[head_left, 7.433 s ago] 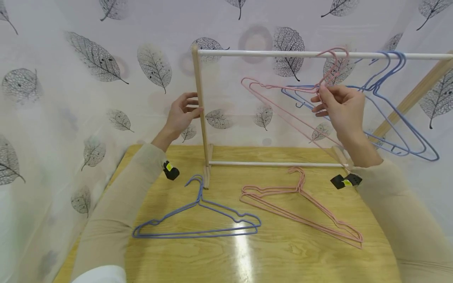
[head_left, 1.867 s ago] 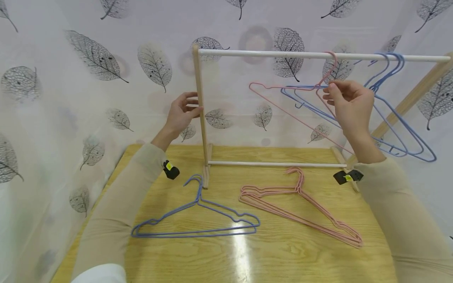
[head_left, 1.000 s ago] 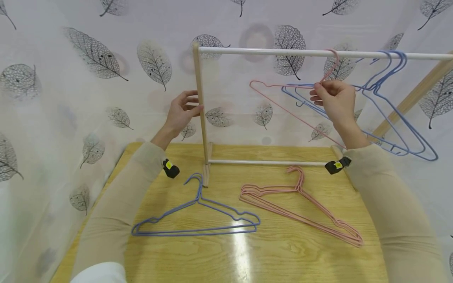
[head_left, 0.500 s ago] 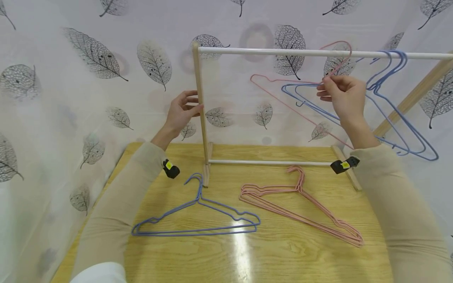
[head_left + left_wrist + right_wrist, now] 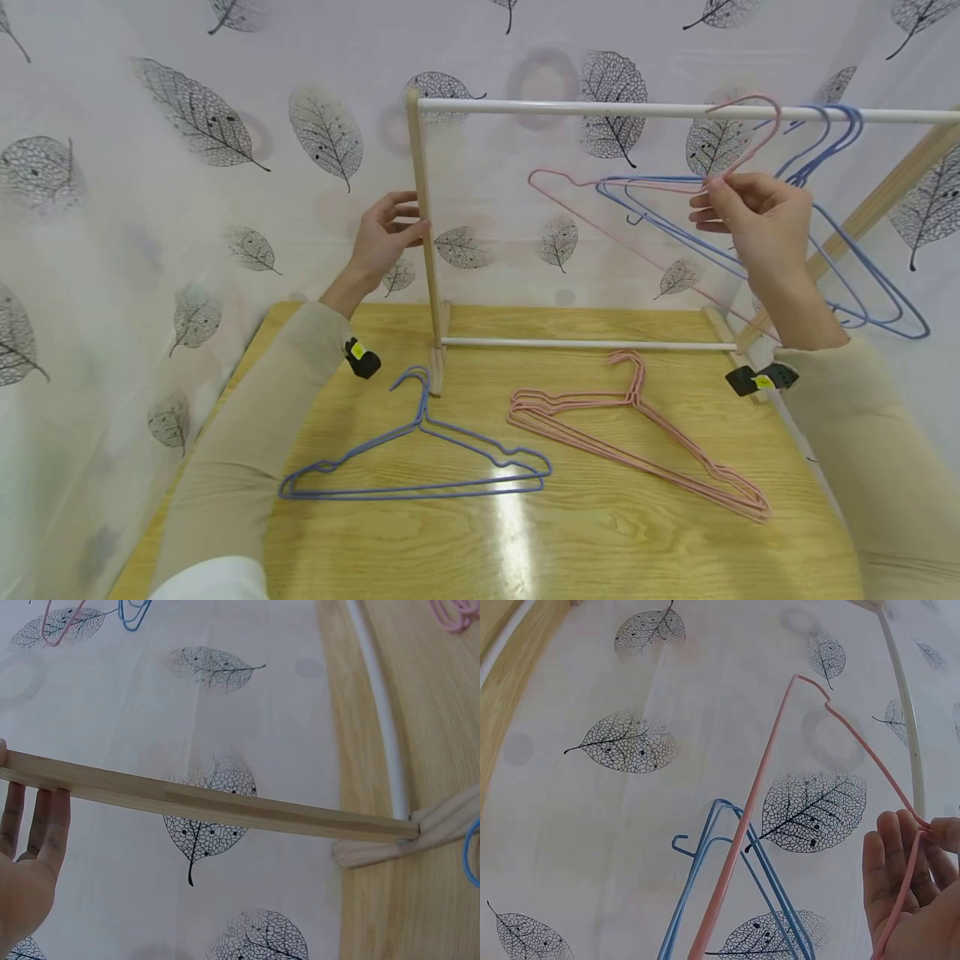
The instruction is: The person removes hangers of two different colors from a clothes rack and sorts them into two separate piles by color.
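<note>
My right hand (image 5: 772, 233) pinches a pink wire hanger (image 5: 777, 123) at the neck between thumb and fingers. Its hook rises above the white rail (image 5: 555, 108) and overlaps it in the head view. In the right wrist view, one shoulder and the lower bar of this pink hanger (image 5: 761, 774) stretch away from the hand. Just right of it, several blue hangers (image 5: 855, 129) hang from the rail. My left hand (image 5: 381, 240) grips the rack's left wooden post (image 5: 427, 192), thumb in front and fingers behind, as the left wrist view also shows.
On the wooden table (image 5: 420, 550) lie stacked blue hangers (image 5: 422, 425) at left and a pile of pink hangers (image 5: 633, 401) at right. A lower white bar (image 5: 562, 343) joins the rack's feet. A leaf-printed curtain (image 5: 480, 33) hangs close behind.
Two pink hangers showed at the right hand earliest; now one. Its hook sat over the rail one second ago, then rose off it and moved right. The left hand stays put.
</note>
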Action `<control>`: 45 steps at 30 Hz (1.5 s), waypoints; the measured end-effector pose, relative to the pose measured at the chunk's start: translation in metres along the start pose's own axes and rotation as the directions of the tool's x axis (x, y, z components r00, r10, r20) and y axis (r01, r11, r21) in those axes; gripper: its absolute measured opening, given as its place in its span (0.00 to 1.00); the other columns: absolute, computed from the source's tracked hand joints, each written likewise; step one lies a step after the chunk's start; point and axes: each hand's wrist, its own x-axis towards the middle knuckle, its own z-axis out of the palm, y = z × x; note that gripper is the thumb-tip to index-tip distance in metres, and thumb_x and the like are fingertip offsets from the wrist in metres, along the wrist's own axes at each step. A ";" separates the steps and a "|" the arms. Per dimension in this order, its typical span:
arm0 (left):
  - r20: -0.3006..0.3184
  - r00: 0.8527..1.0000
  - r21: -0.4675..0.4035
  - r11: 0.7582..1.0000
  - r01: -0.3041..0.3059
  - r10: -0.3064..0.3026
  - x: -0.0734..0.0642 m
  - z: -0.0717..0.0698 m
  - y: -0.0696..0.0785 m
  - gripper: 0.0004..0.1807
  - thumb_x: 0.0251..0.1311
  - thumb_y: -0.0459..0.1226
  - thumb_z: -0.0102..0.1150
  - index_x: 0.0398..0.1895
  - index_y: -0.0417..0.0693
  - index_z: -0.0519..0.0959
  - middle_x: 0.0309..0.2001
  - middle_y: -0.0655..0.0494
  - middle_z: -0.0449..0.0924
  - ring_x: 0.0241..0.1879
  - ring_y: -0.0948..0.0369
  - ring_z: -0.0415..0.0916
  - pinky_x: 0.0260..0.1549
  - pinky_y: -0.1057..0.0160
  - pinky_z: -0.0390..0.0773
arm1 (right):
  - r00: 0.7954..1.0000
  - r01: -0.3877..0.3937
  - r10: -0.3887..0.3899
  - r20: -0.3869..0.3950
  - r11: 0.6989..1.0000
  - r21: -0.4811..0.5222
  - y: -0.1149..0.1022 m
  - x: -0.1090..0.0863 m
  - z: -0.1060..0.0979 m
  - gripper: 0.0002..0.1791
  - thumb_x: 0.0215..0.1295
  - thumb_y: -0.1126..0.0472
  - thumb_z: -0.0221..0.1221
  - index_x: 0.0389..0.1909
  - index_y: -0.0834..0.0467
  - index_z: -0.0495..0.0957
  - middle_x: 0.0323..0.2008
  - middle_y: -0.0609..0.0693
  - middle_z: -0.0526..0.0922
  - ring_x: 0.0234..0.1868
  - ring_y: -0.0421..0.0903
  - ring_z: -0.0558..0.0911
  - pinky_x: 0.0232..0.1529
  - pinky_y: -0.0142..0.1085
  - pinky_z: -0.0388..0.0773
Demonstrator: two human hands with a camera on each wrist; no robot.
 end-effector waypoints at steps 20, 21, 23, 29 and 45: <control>0.001 1.000 0.012 1.000 -0.007 0.007 -0.002 0.000 0.000 0.24 0.72 0.30 0.63 0.69 0.45 0.75 0.46 0.63 0.82 0.40 0.66 0.84 0.48 0.70 0.91 | 0.976 -0.145 0.159 0.148 0.984 -0.102 0.048 -0.089 -0.026 0.07 0.76 0.66 0.61 0.46 0.65 0.86 0.36 0.46 0.94 0.30 0.41 0.92 0.36 0.31 0.93; 0.001 1.000 0.011 1.000 -0.006 0.006 -0.001 0.000 0.000 0.24 0.72 0.30 0.63 0.69 0.45 0.76 0.46 0.63 0.82 0.40 0.66 0.84 0.48 0.70 0.91 | 0.972 -0.155 0.174 0.160 0.980 -0.123 0.051 -0.094 -0.027 0.08 0.76 0.66 0.61 0.46 0.65 0.86 0.36 0.45 0.93 0.31 0.40 0.91 0.36 0.31 0.93; 0.004 1.000 0.011 1.000 -0.006 0.006 -0.001 -0.001 0.000 0.24 0.72 0.30 0.64 0.69 0.45 0.76 0.46 0.62 0.82 0.41 0.66 0.84 0.49 0.69 0.91 | 0.961 -0.172 0.201 0.189 0.972 -0.160 0.058 -0.103 -0.030 0.08 0.77 0.66 0.60 0.47 0.65 0.86 0.37 0.44 0.93 0.32 0.39 0.92 0.37 0.31 0.93; 0.004 1.000 0.015 1.000 -0.003 0.003 -0.001 0.000 0.001 0.24 0.72 0.31 0.64 0.69 0.46 0.76 0.47 0.62 0.82 0.41 0.65 0.84 0.48 0.69 0.91 | 0.924 -0.215 0.284 0.256 0.939 -0.268 0.078 -0.127 -0.040 0.10 0.79 0.65 0.59 0.48 0.68 0.84 0.39 0.42 0.92 0.36 0.38 0.91 0.39 0.32 0.93; -0.003 1.000 0.023 1.000 -0.003 0.003 -0.001 -0.001 0.000 0.23 0.72 0.31 0.64 0.69 0.46 0.76 0.46 0.64 0.81 0.40 0.66 0.84 0.45 0.71 0.91 | 0.821 -0.358 0.515 0.246 0.801 -0.479 0.125 -0.170 -0.058 0.15 0.82 0.57 0.56 0.49 0.65 0.84 0.37 0.34 0.91 0.38 0.40 0.91 0.41 0.37 0.94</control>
